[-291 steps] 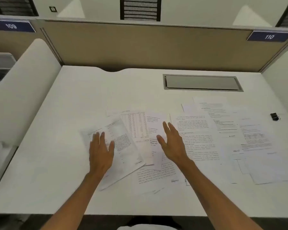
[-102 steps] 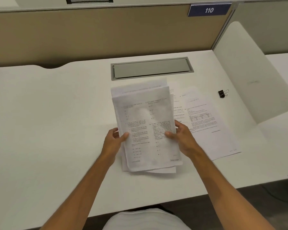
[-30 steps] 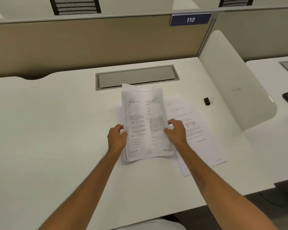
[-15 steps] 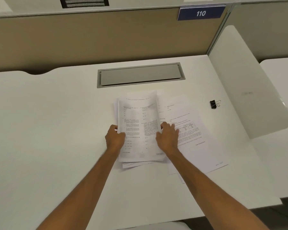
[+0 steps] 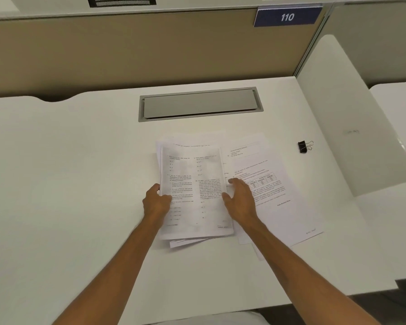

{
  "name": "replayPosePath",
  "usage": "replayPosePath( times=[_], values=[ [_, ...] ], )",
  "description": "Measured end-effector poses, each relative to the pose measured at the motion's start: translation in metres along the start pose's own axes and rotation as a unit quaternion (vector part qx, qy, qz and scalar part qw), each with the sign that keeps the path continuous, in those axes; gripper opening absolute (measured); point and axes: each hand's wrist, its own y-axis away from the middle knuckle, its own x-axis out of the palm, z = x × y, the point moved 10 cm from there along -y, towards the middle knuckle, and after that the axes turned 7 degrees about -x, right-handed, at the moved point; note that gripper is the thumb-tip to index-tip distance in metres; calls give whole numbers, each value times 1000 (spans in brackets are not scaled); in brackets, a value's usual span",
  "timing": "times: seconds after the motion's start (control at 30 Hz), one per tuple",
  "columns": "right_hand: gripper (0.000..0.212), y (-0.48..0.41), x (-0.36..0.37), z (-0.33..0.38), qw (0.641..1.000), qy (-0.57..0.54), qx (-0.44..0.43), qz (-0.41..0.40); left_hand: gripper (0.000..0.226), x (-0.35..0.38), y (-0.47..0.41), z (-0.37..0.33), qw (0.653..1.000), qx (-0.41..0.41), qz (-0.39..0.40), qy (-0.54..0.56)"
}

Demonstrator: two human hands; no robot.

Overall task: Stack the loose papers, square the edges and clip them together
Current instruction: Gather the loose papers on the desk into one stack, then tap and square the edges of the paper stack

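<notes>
A stack of printed papers (image 5: 192, 188) lies on the white desk (image 5: 68, 184), its lower sheets fanning out unevenly at the near edge. My left hand (image 5: 156, 202) grips the stack's left edge, thumb on top and fingers curled at the side. My right hand (image 5: 239, 200) rests against the stack's right edge with fingers fairly straight, lying over the loose sheets (image 5: 274, 184) that spread out to the right, partly under the stack. A black binder clip (image 5: 304, 146) sits alone on the desk at the far right.
A grey cable hatch (image 5: 199, 104) is set into the desk behind the papers. A tan partition (image 5: 127, 50) stands at the back and a white rounded side divider (image 5: 352, 127) on the right. Bare desk surface lies to the left.
The stack, held tilted up a second ago, now lies flat on the desk. My right hand has let go of its pinch and rests flat at the right edge.
</notes>
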Motion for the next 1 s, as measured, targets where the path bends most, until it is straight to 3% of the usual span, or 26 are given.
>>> replayPosePath(
  times=[0.13,0.3,0.43,0.53,0.6,0.67,0.83,1.0],
  values=[
    [61,2,2,-10,999,24,16,34,43,-27,1,13,999,5,-30,10],
    [63,4,-4,0,1000,4,-11,0,40,-45,-1,27,999,14,-8,30],
    [85,2,-4,11,986,-166,20,9,35,-46,10,25,996,43,24,72],
    [97,-4,3,13,937,-340,70,47,35,-44,19,18,988,64,71,123],
    [78,-7,11,21,896,-427,67,100,38,-42,25,11,980,84,110,146],
    [52,-4,13,35,879,-452,50,140,39,-37,31,2,972,106,144,154],
    [31,-5,-4,51,908,-409,11,90,41,-36,39,-12,960,133,169,179],
    [36,-7,-25,75,925,-369,-48,71,35,-51,53,-46,948,194,154,199]
  ],
)
